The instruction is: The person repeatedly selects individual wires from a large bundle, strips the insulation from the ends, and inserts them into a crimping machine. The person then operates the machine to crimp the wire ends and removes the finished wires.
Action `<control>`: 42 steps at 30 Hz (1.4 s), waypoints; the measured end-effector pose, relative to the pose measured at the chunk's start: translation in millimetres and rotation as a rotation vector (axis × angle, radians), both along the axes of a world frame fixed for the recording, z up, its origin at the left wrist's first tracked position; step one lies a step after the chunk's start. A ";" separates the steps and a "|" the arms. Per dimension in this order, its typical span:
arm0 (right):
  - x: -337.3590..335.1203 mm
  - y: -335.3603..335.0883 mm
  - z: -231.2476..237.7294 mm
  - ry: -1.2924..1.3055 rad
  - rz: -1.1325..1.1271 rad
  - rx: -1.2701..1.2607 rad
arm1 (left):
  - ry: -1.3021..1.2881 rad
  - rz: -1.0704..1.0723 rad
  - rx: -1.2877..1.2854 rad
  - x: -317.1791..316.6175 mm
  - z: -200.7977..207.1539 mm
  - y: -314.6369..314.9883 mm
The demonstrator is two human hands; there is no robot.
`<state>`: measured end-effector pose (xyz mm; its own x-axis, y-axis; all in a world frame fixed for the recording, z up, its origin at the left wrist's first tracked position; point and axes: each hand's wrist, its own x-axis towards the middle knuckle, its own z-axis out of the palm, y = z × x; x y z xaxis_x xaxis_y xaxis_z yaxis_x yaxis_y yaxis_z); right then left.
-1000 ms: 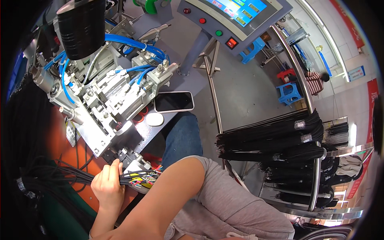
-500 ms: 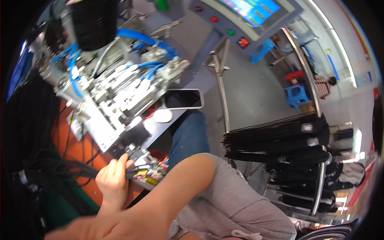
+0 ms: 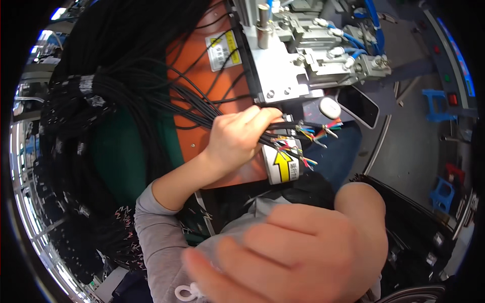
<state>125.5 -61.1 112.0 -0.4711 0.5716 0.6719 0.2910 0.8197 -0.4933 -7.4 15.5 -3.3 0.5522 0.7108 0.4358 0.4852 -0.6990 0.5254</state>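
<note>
My left hand (image 3: 235, 139) is closed around a bundle of black cables (image 3: 204, 113) above the orange work surface. The cables' stripped ends (image 3: 308, 134) stick out to the right of the fist, with thin coloured wires fanned out. Beneath them is a white label with a yellow arrow (image 3: 284, 164). Close to the camera, in front of my lap, is my right hand (image 3: 298, 247), blurred by motion. Its fingers look loosely spread, and nothing shows in them. The metal machine fixture (image 3: 283, 65) lies just beyond my left hand.
A large bundle of black cables (image 3: 91, 106) hangs at the left, tied with a band. A phone (image 3: 357, 106) and a white round-edged case (image 3: 330, 107) lie right of the fixture. A control panel (image 3: 449, 60) stands at the far right, near blue stools (image 3: 438, 106). More black cables (image 3: 409, 217) hang at the right.
The view has turned left, bringing the hanging cable bundle into sight. My left hand still grips cables. My right hand, earlier reaching across to the lower left, is now in front of my lap.
</note>
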 end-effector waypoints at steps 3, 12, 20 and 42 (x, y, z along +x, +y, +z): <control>22.9 -0.1 9.7 -0.075 -0.059 -0.074 | 0.017 0.017 -0.007 -3.9 -0.2 -3.6; 105.4 31.4 -61.1 0.235 -0.597 -0.683 | 0.010 -0.072 0.046 5.3 1.9 0.5; 94.6 49.6 -101.9 0.188 0.215 -0.423 | 0.094 -0.211 -0.018 -1.1 -0.8 0.5; 40.1 33.4 -119.7 0.748 -0.220 -0.474 | -0.109 -0.082 0.127 4.7 22.3 -13.9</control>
<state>165.6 -27.7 -7.7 0.1455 0.8911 0.4298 -0.1142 0.4466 -0.8874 -2.7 1.6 19.0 0.5511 0.6004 0.5795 0.3687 -0.7982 0.4764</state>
